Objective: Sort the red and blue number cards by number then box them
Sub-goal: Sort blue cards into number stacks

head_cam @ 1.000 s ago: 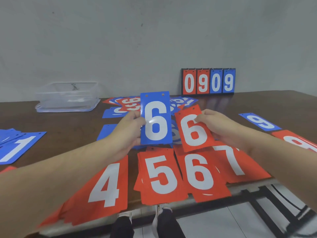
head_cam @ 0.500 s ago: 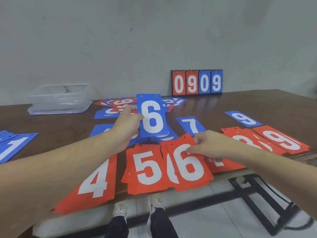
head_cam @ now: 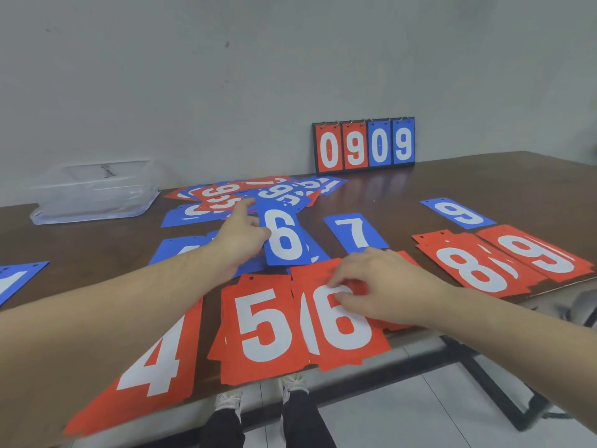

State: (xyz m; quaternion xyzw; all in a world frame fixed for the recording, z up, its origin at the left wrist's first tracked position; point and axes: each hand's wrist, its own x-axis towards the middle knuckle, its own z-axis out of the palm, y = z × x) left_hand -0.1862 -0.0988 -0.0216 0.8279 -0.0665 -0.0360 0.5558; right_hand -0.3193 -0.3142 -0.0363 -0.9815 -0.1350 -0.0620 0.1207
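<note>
My left hand (head_cam: 240,236) pinches a blue 6 card (head_cam: 286,240) low over several blue cards at mid-table, with its index finger stretched toward the mixed pile of red and blue cards (head_cam: 258,192). The curled fingers and thumb of my right hand (head_cam: 384,286) grip the upper part of a red 6 card (head_cam: 345,331), which lies on the red 6 stack at the front edge. Beside that stack lie the red 5 stack (head_cam: 265,324) and the red 4 stack (head_cam: 155,367). The clear plastic box (head_cam: 93,189) stands at the back left.
Red 8 (head_cam: 471,270) and red 9 (head_cam: 542,253) stacks lie at the right edge. Single blue 7 (head_cam: 355,232) and blue 9 (head_cam: 458,213) cards lie behind them, and blue 1 cards (head_cam: 13,279) at far left. A flip scoreboard (head_cam: 365,145) leans on the wall.
My right hand brought the red 6 card down onto the red 6 stack. My left hand lowered the blue 6 card toward the table and stretched out its index finger.
</note>
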